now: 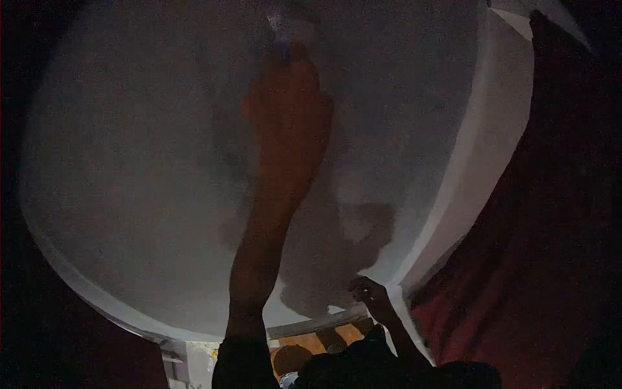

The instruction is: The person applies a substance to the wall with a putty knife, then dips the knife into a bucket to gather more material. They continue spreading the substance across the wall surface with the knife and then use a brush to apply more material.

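My left hand (288, 104) is raised high, the arm stretched up in front of a broad pale surface (129, 162). Its fingers close around something small with a blue part (283, 50); I cannot tell what it is. Just beyond the fingertips a whitish patch (285, 26) shows, blurred in the dim light. Lower down at the right, my right hand (369, 292) hangs near the bottom edge of the pale surface, fingers loosely bent and apart, with nothing visible in them.
Dark red cloth (479, 298) hangs in folds along the right, beside a pale slanted strip (479, 175). Shadows of the arm and body fall on the surface. Orange-brown flooring (308, 342) and a lit pale area (197, 363) appear below.
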The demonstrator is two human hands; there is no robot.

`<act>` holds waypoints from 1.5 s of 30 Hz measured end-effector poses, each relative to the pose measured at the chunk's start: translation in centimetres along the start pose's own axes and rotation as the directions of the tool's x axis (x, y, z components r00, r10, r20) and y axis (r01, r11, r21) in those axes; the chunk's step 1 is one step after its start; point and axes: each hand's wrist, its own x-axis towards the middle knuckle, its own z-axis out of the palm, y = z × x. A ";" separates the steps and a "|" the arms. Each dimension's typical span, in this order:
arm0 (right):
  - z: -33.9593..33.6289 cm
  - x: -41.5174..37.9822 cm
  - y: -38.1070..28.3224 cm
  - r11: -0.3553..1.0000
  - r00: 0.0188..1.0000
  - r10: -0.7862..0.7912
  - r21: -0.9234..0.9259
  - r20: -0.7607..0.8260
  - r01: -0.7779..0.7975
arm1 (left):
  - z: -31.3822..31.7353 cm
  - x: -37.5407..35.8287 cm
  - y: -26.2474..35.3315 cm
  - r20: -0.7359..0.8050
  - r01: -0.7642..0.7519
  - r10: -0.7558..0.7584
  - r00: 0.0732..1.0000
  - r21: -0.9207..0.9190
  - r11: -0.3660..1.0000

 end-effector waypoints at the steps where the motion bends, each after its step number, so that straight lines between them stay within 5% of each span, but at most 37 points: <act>1: 0.1 0.1 -0.2 0.999 1.000 0.016 -0.030 -0.003 -0.016 | 0.7 -0.5 0.1 0.046 0.006 -0.008 0.999 0.051 0.999; 8: -1.0 -0.9 1.8 0.988 0.987 0.147 -0.040 -0.060 -0.149 | 4.0 -18.9 0.6 0.541 0.155 -0.133 0.831 0.004 0.988; 10: -1.7 -1.5 1.8 0.986 0.986 0.157 -0.041 -0.056 -0.159 | 3.7 -21.9 -0.2 0.800 0.275 -0.143 0.583 -0.028 0.961; 13: -3.0 -1.7 1.3 0.991 0.991 0.125 -0.051 -0.042 -0.127 | 2.6 -22.3 -0.2 0.885 0.157 -0.075 0.460 0.002 0.988; 17: -2.8 -0.9 2.4 0.995 0.995 0.099 -0.029 -0.021 -0.100 | -0.8 -14.1 2.2 0.619 0.202 -0.118 0.776 -0.068 0.977; 19: -2.1 -0.4 2.4 0.994 0.994 0.110 0.002 0.002 -0.110 | 0.1 -10.6 2.0 0.268 0.065 -0.016 0.963 -0.174 0.983; 22: -0.8 -0.3 0.7 0.988 0.988 0.153 -0.006 -0.007 -0.153 | 3.2 -6.6 1.8 0.203 0.079 -0.050 0.978 -0.135 0.988; 25: -0.8 0.0 0.7 0.980 0.980 0.199 -0.025 -0.023 -0.199 | 6.8 -10.1 2.0 0.283 0.046 -0.047 0.958 0.011 0.999; 29: -1.9 -0.7 2.8 0.968 0.970 0.233 -0.074 -0.067 -0.238 | 8.2 -20.1 1.8 0.585 0.211 -0.113 0.803 -0.103 0.972; 30: -2.4 -0.8 3.3 0.969 0.970 0.227 -0.083 -0.083 -0.234 | 8.3 -23.5 1.3 0.599 0.137 -0.066 0.798 -0.074 0.988; 31: -3.1 -0.6 3.9 0.976 0.976 0.208 -0.048 -0.070 -0.211 | 7.9 -24.9 1.0 0.611 0.061 -0.019 0.791 -0.048 0.997; 34: -4.1 -0.8 4.2 0.988 0.986 0.156 0.014 -0.054 -0.156 | 6.1 -24.4 0.8 0.791 0.177 -0.051 0.610 -0.073 0.981; 36: -4.2 -0.3 2.7 0.993 0.991 0.111 -0.022 -0.075 -0.113 | 5.0 -20.7 1.4 0.596 0.166 -0.013 0.803 -0.203 0.965; 39: -4.0 0.8 3.6 0.985 0.979 0.174 0.036 -0.104 -0.171 | 3.3 -13.6 2.6 0.370 0.180 -0.082 0.925 -0.239 0.954; 43: -3.6 1.2 5.1 0.998 0.999 0.035 0.047 -0.024 -0.034 | 7.7 -11.5 1.0 0.205 0.142 -0.098 0.974 -0.210 0.967; 45: -1.6 -1.6 3.7 0.994 0.996 0.086 0.070 -0.025 -0.084 | 6.1 -14.4 -0.3 0.319 0.166 -0.099 0.943 -0.190 0.968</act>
